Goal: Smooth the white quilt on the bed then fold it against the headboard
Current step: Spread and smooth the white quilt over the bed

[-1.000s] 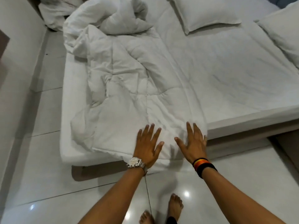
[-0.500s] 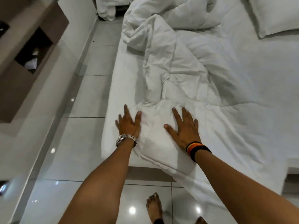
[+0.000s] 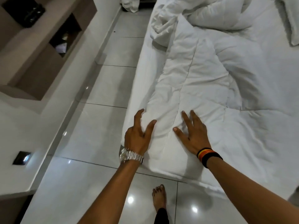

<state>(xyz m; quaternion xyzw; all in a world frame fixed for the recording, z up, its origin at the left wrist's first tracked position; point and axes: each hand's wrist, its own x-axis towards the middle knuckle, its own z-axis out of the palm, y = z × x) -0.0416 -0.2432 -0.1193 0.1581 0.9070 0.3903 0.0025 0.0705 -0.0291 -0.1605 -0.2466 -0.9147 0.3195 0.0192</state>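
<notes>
No readable text

You'll find no legible lettering, label, brand or number anywhere here; the wristwatch (image 3: 131,155) face is too blurred.

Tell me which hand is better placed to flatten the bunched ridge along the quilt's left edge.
Left. The left hand already cups that ridge of the white quilt at the mattress side, while the right hand lies flat further in, across the stitched seam.

quilt (image 3: 202,88) on bed (image 3: 142,75) | left hand (image 3: 137,136) left of right hand (image 3: 192,135), both on quilt
</notes>
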